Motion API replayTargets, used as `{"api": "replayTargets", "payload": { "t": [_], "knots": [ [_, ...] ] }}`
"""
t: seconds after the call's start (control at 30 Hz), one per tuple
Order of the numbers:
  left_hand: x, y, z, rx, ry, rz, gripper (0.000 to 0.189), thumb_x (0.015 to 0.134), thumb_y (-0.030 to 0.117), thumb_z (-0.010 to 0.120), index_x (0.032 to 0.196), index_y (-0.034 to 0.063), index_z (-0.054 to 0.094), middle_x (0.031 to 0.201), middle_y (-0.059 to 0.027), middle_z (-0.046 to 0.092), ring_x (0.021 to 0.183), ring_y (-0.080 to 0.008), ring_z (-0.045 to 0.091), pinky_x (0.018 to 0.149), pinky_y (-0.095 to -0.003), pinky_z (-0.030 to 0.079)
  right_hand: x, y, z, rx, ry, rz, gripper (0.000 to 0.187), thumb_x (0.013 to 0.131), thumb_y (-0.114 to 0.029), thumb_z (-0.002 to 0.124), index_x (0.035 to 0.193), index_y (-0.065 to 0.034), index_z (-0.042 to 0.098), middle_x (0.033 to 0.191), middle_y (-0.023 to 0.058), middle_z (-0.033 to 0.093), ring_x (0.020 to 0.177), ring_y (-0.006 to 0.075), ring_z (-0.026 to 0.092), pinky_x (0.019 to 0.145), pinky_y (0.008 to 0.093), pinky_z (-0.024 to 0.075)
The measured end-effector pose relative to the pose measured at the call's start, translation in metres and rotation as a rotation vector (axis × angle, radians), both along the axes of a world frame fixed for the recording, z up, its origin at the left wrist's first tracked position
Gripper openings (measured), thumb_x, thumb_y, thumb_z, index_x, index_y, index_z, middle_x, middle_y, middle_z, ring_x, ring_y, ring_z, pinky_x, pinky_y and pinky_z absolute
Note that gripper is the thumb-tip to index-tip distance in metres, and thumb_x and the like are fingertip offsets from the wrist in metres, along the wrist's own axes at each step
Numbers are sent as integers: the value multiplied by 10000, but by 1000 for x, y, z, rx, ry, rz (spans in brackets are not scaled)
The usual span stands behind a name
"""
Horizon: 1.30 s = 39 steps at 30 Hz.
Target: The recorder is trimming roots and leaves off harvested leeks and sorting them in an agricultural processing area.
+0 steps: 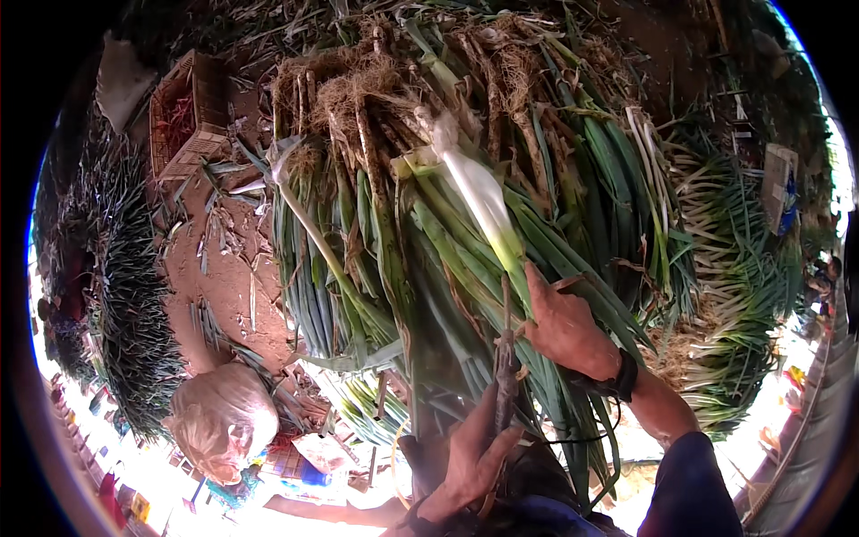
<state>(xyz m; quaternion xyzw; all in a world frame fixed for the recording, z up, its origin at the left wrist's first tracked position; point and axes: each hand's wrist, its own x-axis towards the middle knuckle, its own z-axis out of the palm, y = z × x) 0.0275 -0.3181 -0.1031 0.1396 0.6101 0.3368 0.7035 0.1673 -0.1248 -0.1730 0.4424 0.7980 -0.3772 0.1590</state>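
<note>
A large heap of green onions [376, 215] with brown, fibrous roots lies in front of me. My right hand [570, 322] grips the green part of a cleaned green onion [470, 191], whose white stem points up and left across the heap. Below and to the left, my left hand [470, 450] is closed around a slim tool [504, 376], possibly an air nozzle, with its narrow tip pointing up beside my right hand. Another pale-stemmed green onion [312, 231] lies on the left of the heap.
A plastic crate [201, 134] with red material stands at the upper left. A filled plastic bag [225, 413] sits at the lower left. Rows of green onions lie at the far left [131, 288] and right [731, 282]. Leaf scraps litter the reddish ground [221, 302].
</note>
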Motion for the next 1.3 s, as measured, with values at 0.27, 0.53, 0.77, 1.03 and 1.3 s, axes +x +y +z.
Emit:
{"api": "replayTargets", "payload": {
  "t": [0.27, 0.53, 0.77, 1.03, 1.3],
  "knots": [
    [-19, 71, -39, 97, 282, 38, 639, 952, 215, 632, 1519, 18, 414, 1165, -225, 682, 1055, -274, 678, 926, -372, 517, 37, -19, 41, -17, 9, 63, 848, 813, -94, 681, 1522, 64, 244, 1249, 334, 606, 961, 484, 665, 804, 518, 559],
    [-56, 125, -77, 85, 492, -139, 564, 948, 251, 643, 1438, 24, 480, 916, -183, 662, 802, -295, 660, 754, -423, 529, 55, -29, 34, -59, 54, 37, 847, 828, -118, 690, 1546, 10, 259, 1266, 297, 617, 995, 481, 657, 827, 499, 557],
    [-42, 91, -63, 151, 538, -218, 550, 940, 263, 648, 1401, 15, 477, 975, -252, 650, 846, -403, 673, 757, -481, 519, 64, -33, 24, -136, 81, -35, 888, 817, -145, 708, 1562, -14, 243, 1289, 300, 605, 1027, 478, 648, 866, 508, 548],
    [-78, 127, -111, 183, 542, -178, 556, 932, 361, 624, 1322, -21, 519, 974, -275, 658, 872, -416, 682, 768, -502, 517, 48, -36, 27, -271, -92, -96, 871, 814, -132, 679, 1568, -56, 249, 1283, 290, 612, 1080, 481, 626, 904, 494, 541],
    [-80, 42, -105, 431, 444, 49, 641, 935, 295, 687, 1453, -8, 460, 1074, -229, 640, 869, -326, 665, 782, -426, 542, -5, -18, 120, -371, 414, -541, 878, 775, -47, 693, 1565, 2, 314, 1052, 103, 642, 930, 184, 636, 817, 300, 541]
  ]
}}
